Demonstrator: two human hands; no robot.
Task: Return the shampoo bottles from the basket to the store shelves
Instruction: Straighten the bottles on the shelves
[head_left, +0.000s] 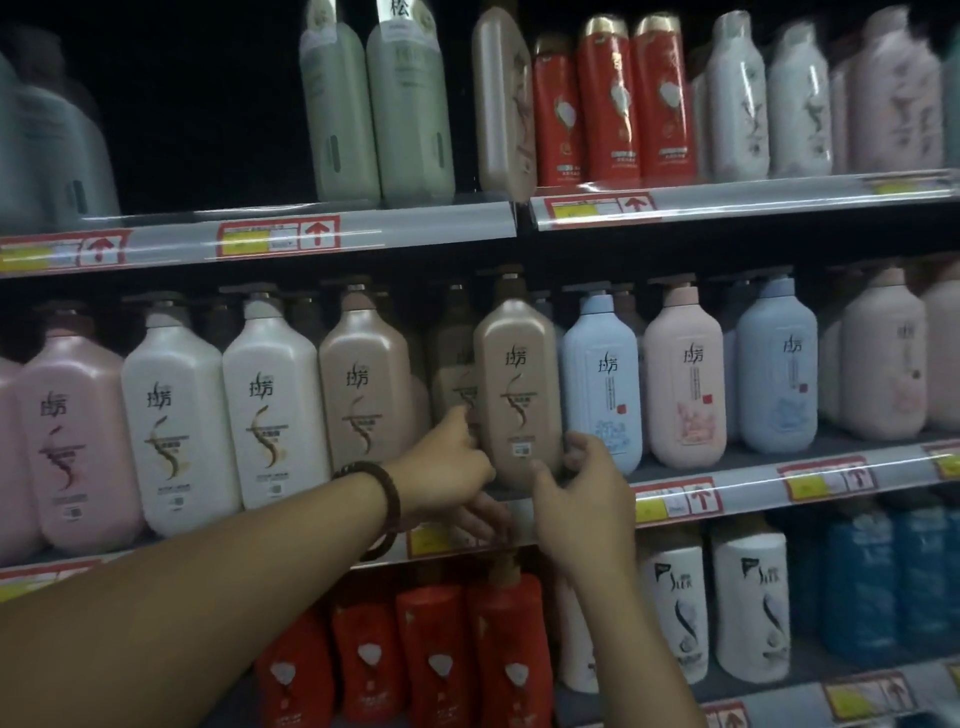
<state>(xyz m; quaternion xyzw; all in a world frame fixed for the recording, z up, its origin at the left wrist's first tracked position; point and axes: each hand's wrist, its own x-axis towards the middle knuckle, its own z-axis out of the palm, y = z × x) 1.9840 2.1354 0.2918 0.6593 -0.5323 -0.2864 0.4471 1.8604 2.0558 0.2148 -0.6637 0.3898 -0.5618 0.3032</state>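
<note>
The left grip (452, 460) and the right grip (582, 493) both grasp the tall beige plastic shampoo bottle with a pump cap (519, 374), low on its two sides. The bottle is upright at the near edge of the grey middle shelf (748, 480), between a similar beige bottle (369, 384) on its left and a light blue bottle (602, 384) on its right. The hands hide its base. A dark bead bracelet (382, 493) is on the left wrist.
</note>
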